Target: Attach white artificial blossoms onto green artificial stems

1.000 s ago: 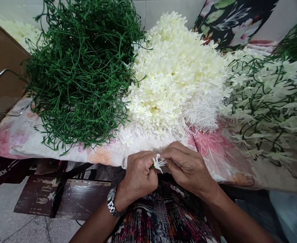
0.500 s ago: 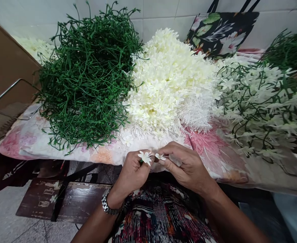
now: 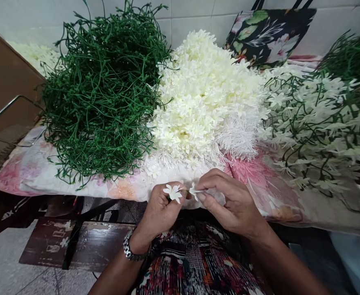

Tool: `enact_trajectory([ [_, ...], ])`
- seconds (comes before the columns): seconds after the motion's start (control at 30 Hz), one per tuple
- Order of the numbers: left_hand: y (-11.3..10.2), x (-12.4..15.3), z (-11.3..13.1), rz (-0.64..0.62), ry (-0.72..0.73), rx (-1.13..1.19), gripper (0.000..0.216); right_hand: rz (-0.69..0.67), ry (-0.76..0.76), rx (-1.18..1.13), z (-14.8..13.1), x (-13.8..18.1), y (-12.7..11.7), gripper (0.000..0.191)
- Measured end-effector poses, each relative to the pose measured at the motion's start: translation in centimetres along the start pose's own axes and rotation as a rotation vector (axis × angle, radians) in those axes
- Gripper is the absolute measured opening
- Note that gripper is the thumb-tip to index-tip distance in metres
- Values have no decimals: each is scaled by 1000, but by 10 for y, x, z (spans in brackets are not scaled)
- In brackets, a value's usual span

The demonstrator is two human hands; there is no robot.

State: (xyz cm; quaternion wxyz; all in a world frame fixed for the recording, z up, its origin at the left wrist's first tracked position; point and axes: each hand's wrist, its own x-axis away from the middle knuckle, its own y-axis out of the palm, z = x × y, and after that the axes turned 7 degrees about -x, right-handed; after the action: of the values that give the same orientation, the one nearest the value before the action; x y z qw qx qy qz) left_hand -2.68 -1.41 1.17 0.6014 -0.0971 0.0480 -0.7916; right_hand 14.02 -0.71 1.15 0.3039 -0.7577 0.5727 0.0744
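Note:
My left hand (image 3: pixel 164 209) is closed around a green plastic stem, mostly hidden in the fist. A white artificial flower (image 3: pixel 173 194) sticks out at its thumb side. Close beside it, my right hand (image 3: pixel 232 200) pinches thin white strands, with a second white flower (image 3: pixel 193 191) at the fingertips. Whether that second flower is joined to the stem I cannot tell. Beyond the hands lie a heap of green plastic stems (image 3: pixel 103 94), a mound of cream-white flower heads (image 3: pixel 204 90) and a small pile of white thread-like stamens (image 3: pixel 239 133).
A floral cloth (image 3: pixel 26 172) covers the work surface. At the right, assembled flower sprays (image 3: pixel 321 131) are piled. A black floral bag (image 3: pixel 268 37) leans on the tiled wall, and a cardboard box (image 3: pixel 10 61) stands left beside a metal wire handle (image 3: pixel 4 110).
My right hand has shifted slightly right and up, and the flower at its fingertips has turned edge-on. My left hand stays nearly still; its flower tilts a little. The view has moved slightly.

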Motion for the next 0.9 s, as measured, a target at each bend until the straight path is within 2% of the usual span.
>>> enact_trajectory([
  [0.43, 5, -2, 0, 8, 95, -181, 25, 1, -107, 147, 7, -2, 9, 14],
  [0.9, 8, -4, 1, 85, 179, -220, 22, 54, 21, 35, 9, 3, 19, 11],
])
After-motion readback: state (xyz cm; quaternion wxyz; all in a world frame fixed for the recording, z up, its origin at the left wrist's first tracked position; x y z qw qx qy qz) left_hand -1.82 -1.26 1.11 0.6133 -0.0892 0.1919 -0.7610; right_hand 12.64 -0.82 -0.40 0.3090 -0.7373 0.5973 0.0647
